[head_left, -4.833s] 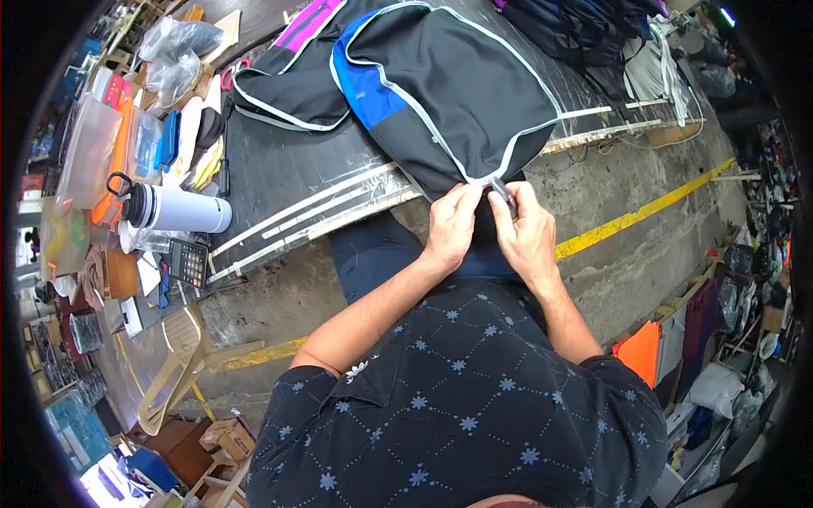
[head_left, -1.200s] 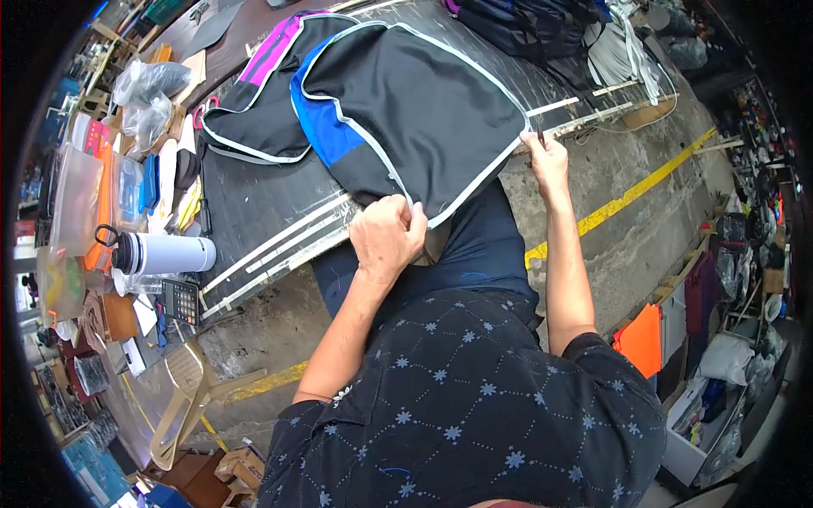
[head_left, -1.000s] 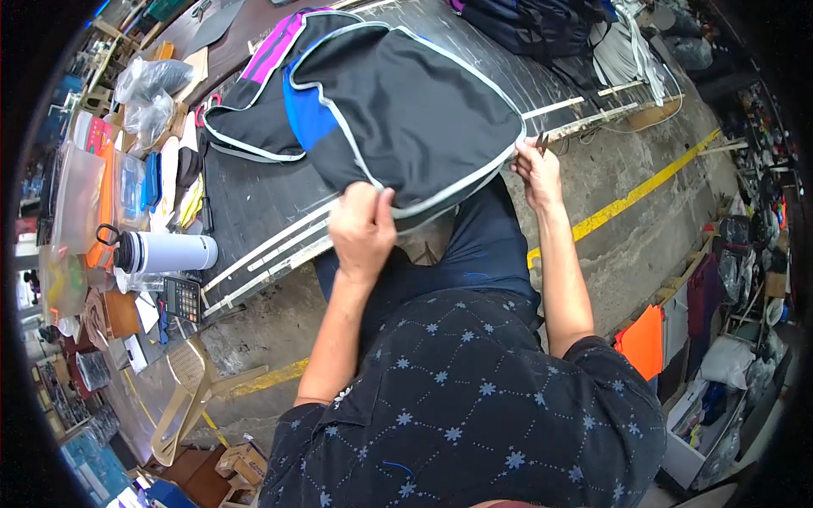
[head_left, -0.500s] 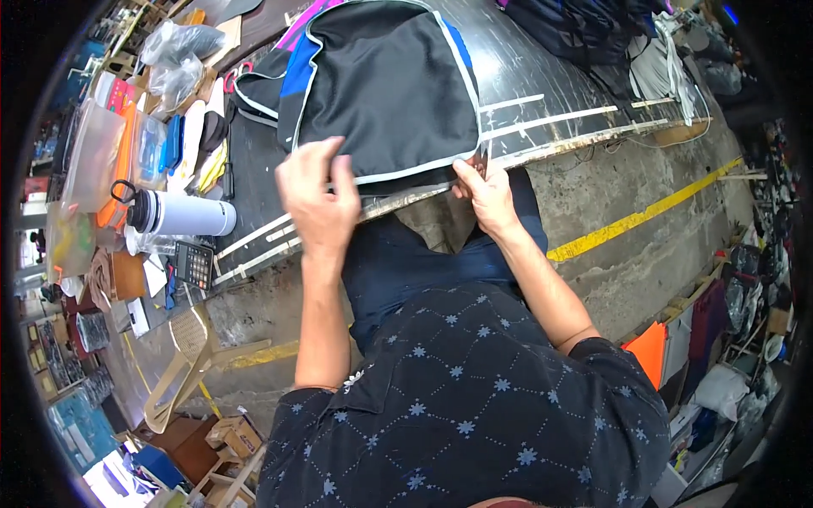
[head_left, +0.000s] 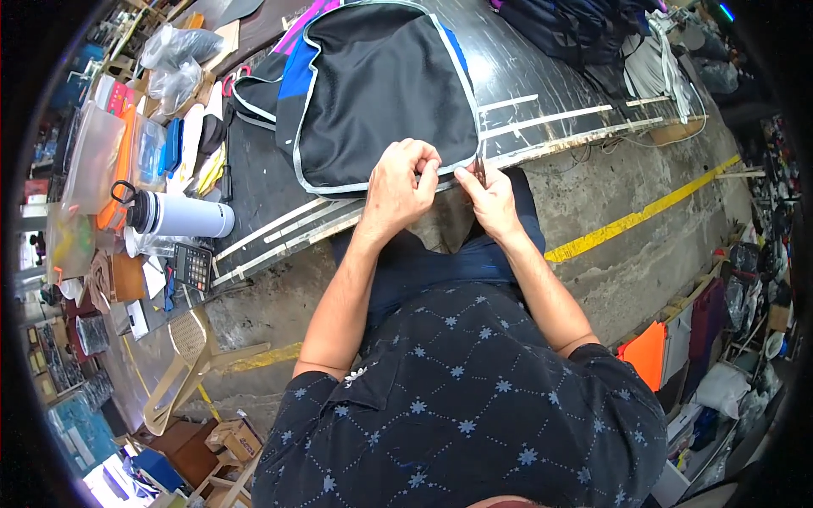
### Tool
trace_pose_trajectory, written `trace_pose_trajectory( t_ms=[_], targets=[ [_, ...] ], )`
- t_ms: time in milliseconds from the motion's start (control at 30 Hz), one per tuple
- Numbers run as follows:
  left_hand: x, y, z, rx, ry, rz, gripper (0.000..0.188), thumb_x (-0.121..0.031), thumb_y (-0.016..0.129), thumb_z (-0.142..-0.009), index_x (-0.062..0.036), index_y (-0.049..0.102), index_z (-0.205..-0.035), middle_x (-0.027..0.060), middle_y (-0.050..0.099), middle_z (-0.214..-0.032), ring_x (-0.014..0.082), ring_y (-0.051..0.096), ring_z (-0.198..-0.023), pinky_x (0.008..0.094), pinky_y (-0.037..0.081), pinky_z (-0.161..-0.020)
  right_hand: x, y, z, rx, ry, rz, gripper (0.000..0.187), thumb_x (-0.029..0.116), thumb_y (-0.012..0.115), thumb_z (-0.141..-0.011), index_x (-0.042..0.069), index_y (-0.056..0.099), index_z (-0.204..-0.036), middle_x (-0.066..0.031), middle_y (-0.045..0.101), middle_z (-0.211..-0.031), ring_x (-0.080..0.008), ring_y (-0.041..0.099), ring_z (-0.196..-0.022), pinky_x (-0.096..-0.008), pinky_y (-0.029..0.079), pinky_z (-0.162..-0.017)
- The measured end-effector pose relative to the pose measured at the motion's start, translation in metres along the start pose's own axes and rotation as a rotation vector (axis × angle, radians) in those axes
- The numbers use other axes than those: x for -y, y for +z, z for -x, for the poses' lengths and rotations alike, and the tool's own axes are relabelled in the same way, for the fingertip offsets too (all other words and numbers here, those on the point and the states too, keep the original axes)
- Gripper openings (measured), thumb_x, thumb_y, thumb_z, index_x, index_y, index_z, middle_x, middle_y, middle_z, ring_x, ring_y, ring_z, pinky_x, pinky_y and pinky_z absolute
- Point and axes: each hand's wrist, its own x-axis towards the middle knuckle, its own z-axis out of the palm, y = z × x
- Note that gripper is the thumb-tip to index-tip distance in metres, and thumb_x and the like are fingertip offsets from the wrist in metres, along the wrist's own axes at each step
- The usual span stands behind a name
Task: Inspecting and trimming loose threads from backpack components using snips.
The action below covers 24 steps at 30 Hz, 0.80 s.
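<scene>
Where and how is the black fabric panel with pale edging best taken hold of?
Probably by the pale edging on its near side, left of the left hand, coming from the person's side with a pinch. The black fabric panel looks soft and lies spread over the table, its near border facing the person; the right hand, holding a dark tool, is by its near right corner.

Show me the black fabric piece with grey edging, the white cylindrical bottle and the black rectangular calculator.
Black fabric piece with grey edging (head_left: pixel 385 100): head view, middle of the panel.
White cylindrical bottle (head_left: pixel 188 214): head view, body side.
Black rectangular calculator (head_left: pixel 196 268): head view, keypad.
</scene>
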Motion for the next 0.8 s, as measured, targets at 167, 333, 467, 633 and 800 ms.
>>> trace_pose_trajectory(
  t_ms=[167, 333, 467, 633, 800],
  targets=[
    [-0.006, 0.01, 0.01, -0.09, -0.135, 0.21, 0.009, -0.011, 0.07, -0.102, -0.003, 0.074, -0.103, 0.0065, 0.07, -0.092, 0.0181, 0.06, -0.08, 0.0312, 0.046, -0.068, -0.008, -0.011, -0.003, 0.016, -0.004, 0.158, 0.021, 0.023, 0.075, -0.107, 0.003, 0.067, -0.106, 0.007, 0.06, -0.082, -0.0033, 0.051, -0.072, -0.0244, 0.043, -0.065],
    [0.0, 0.011, 0.02, -0.126, -0.094, 0.17, 0.007, -0.01, 0.071, -0.101, -0.0035, 0.073, -0.103, 0.0068, 0.07, -0.092, 0.0207, 0.061, -0.082, 0.0328, 0.047, -0.07, 0.051, -0.006, 0.026, -0.006, -0.002, 0.548, 0.037, 0.022, 0.077, -0.103, 0.002, 0.062, -0.131, -0.007, 0.07, -0.1, -0.0107, 0.062, -0.086, -0.0288, 0.052, -0.075],
    [-0.002, 0.019, 0.025, -0.204, 0.101, -0.005, 0.004, -0.008, 0.074, -0.096, -0.0058, 0.073, -0.1, 0.007, 0.071, -0.093, 0.0272, 0.064, -0.089, 0.0384, 0.047, -0.083, 0.058, -0.012, 0.035, -0.059, -0.171, 0.643, 0.033, 0.015, 0.082, -0.097, 0.003, 0.068, -0.124, -0.0081, 0.073, -0.095, -0.0121, 0.066, -0.082, -0.0295, 0.053, -0.069],
    [-0.001, 0.028, 0.036, -0.255, 0.099, -0.018, 0.008, -0.006, 0.076, -0.093, -0.0083, 0.073, -0.1, 0.0064, 0.072, -0.095, 0.0292, 0.065, -0.096, 0.0414, 0.045, -0.09, 0.061, -0.002, 0.033, -0.065, -0.375, 0.746, 0.024, 0.016, 0.086, -0.092, 0.003, 0.075, -0.109, -0.0117, 0.075, -0.079, -0.0201, 0.072, -0.066, -0.0339, 0.056, -0.063],
    [-0.001, 0.031, 0.039, -0.269, 0.128, -0.041, 0.01, -0.007, 0.078, -0.091, -0.0083, 0.073, -0.1, 0.0061, 0.073, -0.096, 0.0291, 0.066, -0.098, 0.0423, 0.045, -0.091, 0.052, 0.005, 0.029, -0.091, -0.411, 0.817, 0.025, 0.017, 0.085, -0.092, 0.003, 0.075, -0.11, -0.0148, 0.078, -0.086, -0.029, 0.078, -0.074, -0.0384, 0.059, -0.066]
  ],
)
